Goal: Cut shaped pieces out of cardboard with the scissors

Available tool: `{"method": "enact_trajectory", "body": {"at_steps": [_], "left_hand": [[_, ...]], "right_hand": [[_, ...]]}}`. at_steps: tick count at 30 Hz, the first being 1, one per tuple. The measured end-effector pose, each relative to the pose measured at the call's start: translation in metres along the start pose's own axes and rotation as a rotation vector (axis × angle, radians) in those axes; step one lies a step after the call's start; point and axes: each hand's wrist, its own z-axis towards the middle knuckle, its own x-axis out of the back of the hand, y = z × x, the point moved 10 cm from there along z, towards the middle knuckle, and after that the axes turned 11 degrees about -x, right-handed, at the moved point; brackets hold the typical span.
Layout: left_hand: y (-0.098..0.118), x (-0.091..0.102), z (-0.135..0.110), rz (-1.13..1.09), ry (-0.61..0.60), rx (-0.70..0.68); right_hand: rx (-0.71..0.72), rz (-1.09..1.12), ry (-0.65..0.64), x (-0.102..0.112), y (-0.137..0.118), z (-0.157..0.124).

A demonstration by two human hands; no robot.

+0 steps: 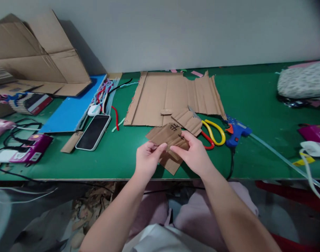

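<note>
Between both hands I hold a small cardboard piece (167, 134) with dark marks on it, above the front of the green table. My left hand (148, 157) pinches its left side, thumb on top. On its right edge, my right hand (194, 152) has thumb and fingers closed. Beneath lies another cardboard piece (173, 166), partly hidden. Just behind, a cardboard strip (188, 121) overlaps scissors (218, 132) with one yellow and one red handle loop. A large torn cardboard sheet (165, 94) lies flat farther back.
A blue hot glue gun (237, 131) with a long glue stick lies right of the scissors. To the left are a phone (94, 132), pipe cleaners (102, 92), a blue board (70, 112) and a purple power strip (34, 148). An opened cardboard box (44, 56) leans on the wall.
</note>
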Motion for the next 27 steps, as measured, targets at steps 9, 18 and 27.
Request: {"method": "enact_trajectory", "body": {"at_steps": [9,18,27], "left_hand": [[-0.013,-0.013,-0.01,-0.43,0.028,0.165],[-0.022,-0.017,-0.008,-0.459,-0.085,0.228],[-0.006,0.0,0.002,-0.335,-0.052,0.071]], "right_hand": [[-0.24,0.45,-0.166,-0.026,0.022,-0.002],[-0.198,0.23,-0.068,-0.014,0.019,-0.003],[-0.159,0.296,-0.18,-0.02,0.014,-0.005]]}}
